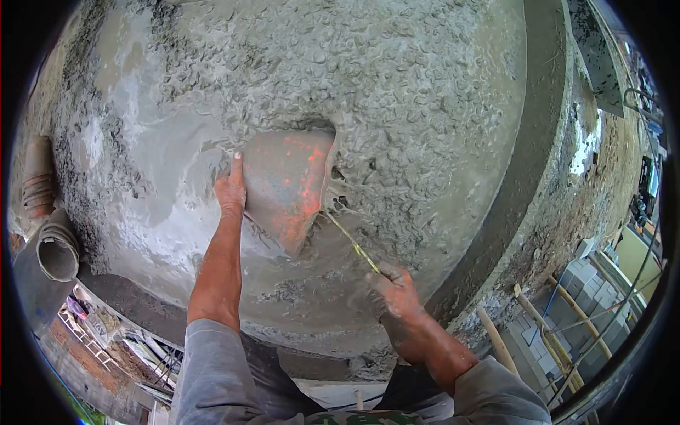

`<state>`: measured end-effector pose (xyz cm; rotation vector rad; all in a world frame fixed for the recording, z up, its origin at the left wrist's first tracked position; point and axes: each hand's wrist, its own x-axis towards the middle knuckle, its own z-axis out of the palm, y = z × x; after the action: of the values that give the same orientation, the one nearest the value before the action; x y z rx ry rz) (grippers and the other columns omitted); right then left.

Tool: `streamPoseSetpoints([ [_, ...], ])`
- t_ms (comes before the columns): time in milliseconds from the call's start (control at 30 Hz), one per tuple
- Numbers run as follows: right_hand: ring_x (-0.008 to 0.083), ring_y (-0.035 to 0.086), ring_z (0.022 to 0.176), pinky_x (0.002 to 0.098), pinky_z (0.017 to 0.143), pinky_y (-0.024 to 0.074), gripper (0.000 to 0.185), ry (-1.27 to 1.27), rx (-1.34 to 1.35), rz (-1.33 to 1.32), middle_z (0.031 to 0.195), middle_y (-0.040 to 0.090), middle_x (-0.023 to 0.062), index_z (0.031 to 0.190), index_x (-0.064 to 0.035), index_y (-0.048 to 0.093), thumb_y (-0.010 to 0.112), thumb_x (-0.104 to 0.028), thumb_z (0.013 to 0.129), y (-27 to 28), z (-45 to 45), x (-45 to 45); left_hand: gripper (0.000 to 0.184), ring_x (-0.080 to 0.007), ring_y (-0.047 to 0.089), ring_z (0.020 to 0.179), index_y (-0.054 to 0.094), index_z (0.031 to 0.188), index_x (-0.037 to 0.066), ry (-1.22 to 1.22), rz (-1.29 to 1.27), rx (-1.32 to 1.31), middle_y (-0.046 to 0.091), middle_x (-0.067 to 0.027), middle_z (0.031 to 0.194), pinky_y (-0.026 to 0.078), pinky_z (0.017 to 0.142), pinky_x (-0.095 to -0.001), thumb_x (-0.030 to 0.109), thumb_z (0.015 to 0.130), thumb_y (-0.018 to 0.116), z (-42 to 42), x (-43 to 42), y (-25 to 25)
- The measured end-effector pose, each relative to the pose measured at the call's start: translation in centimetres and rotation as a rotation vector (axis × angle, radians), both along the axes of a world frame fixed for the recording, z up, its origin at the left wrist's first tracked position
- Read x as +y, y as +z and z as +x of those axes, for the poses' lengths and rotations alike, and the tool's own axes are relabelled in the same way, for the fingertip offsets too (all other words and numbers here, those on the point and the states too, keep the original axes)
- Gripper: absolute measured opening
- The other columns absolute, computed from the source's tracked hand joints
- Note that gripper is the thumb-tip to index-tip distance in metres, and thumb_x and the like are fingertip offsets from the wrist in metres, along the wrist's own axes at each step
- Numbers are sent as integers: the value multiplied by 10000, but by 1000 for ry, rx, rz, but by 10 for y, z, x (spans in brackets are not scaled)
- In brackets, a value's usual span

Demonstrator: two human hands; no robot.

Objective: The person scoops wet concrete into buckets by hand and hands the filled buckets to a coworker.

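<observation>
A cement-coated bucket (283, 180) with orange showing through lies tipped on its side in wet concrete (418, 120). Its mouth faces right, where grey slurry strings off the rim. My left hand (231, 188) presses against the left side near the bucket's base, thumb up and the other fingers hidden beneath or behind it. From the rim a thin yellowish handle (354, 244) runs taut down to my right hand (394, 289), whose fingers are closed round its end. Both hands are smeared with cement.
Grey-coated buckets (58, 251) stand nested at the far left. A raised edge (513, 191) curves round the concrete on the right. Beyond it lie wooden poles (542, 326) and grey blocks (584, 290). Lower left is a ladder-like frame (88, 340).
</observation>
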<state>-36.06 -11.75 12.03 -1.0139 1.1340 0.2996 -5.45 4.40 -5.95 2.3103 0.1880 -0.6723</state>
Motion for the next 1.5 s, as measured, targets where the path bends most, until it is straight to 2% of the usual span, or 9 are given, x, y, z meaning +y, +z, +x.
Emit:
streamPoseSetpoints([
  [267,66,496,594,238,536,399,134,-90,257,-112,676,564,6,785,10,584,541,-107,833,123,7,11,661,-360,519,1072,561,1122,-4,-342,134,230,571,-240,1102,386,922,-387,575,807,504,-77,-40,38],
  [467,432,574,840,438,731,443,280,466,370,-494,844,579,290,921,31,574,524,-169,731,157,105,61,567,-308,521,1101,529,1183,19,-321,-91,186,563,-205,1147,386,934,-342,474,845,524,-41,36,121],
  [700,397,573,925,427,795,445,371,575,233,-386,957,600,255,1033,5,581,526,-266,786,102,144,105,460,-269,588,821,607,1018,-20,-227,189,274,635,-175,871,429,773,-354,404,864,517,95,247,148],
  [800,379,578,933,425,810,451,445,695,235,-371,966,608,237,1045,-8,590,528,-381,811,79,156,128,391,-115,455,605,608,893,-23,-99,116,169,529,-34,642,401,591,-285,358,883,517,140,305,177],
  [967,362,582,958,422,838,458,555,890,389,-481,997,608,229,1082,-17,593,476,-495,825,61,192,128,376,-121,498,670,583,942,-42,116,-140,323,561,-65,766,422,593,-251,326,893,523,155,348,223],
  [1167,406,591,906,432,803,461,583,607,377,-724,889,623,261,860,46,650,536,-520,779,49,166,184,431,-154,554,741,551,1025,-82,115,-100,399,576,-105,827,489,665,-284,326,889,538,89,307,268],
  [1267,402,597,907,436,797,455,604,405,386,-377,855,628,268,802,60,653,577,-537,748,97,170,160,448,-159,569,745,550,1057,-85,118,-133,443,589,-116,837,489,668,-280,327,880,549,47,279,290],
  [1367,397,603,907,434,790,452,651,153,358,-385,862,630,270,811,79,645,591,-565,729,92,143,127,454,-118,580,727,555,1078,33,9,-138,480,598,-40,852,391,566,-237,426,851,561,22,256,292],
  [1500,388,609,873,423,770,452,667,5,485,-452,864,627,273,831,96,633,611,-561,721,88,132,136,484,-129,588,753,545,1112,14,-32,-169,392,609,-66,892,405,594,-249,422,852,560,24,212,339],
])
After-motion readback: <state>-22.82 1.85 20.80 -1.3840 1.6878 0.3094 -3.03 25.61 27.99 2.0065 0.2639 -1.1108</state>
